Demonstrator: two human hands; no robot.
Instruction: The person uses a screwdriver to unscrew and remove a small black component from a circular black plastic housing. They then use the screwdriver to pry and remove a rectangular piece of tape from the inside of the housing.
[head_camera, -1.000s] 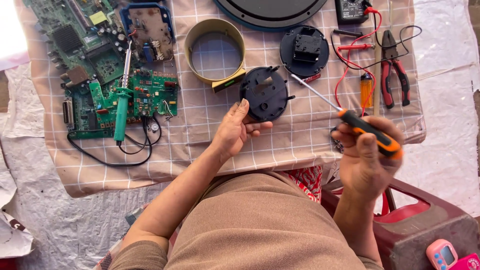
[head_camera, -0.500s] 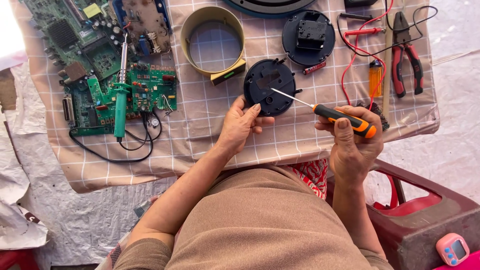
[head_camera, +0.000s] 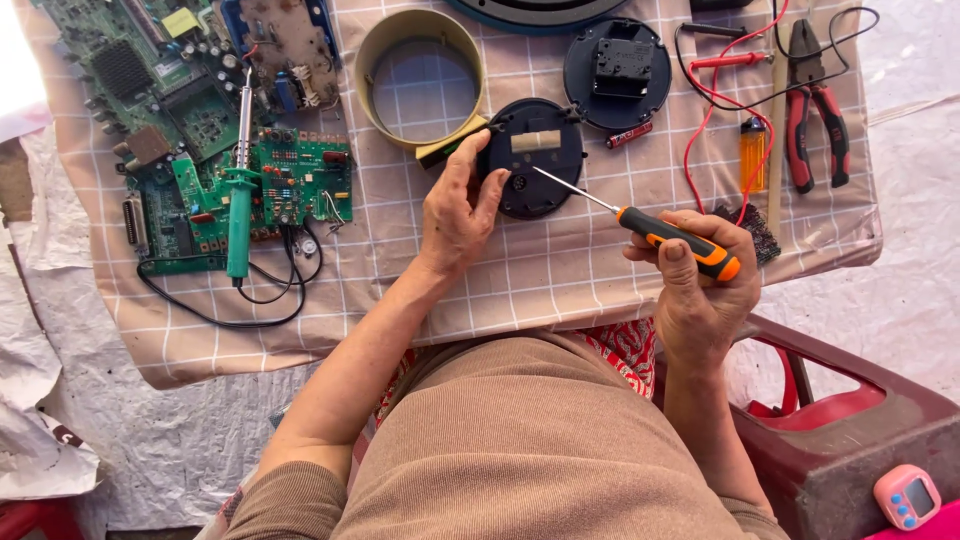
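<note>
A round black plastic part lies on the checked cloth in front of me. My left hand rests on its left edge, thumb and fingers gripping the rim. An orange and black screwdriver is held in my right hand, its thin metal shaft pointing up-left with the tip on the black part's face.
Green circuit boards with a green soldering iron lie at the left. A yellow ring, a second black round part, red wires, an orange lighter and red pliers sit behind. A dark red stool stands at my right.
My left hand slid from below the black round part up onto its left edge. The screwdriver swung in from the right until its tip reached the part.
</note>
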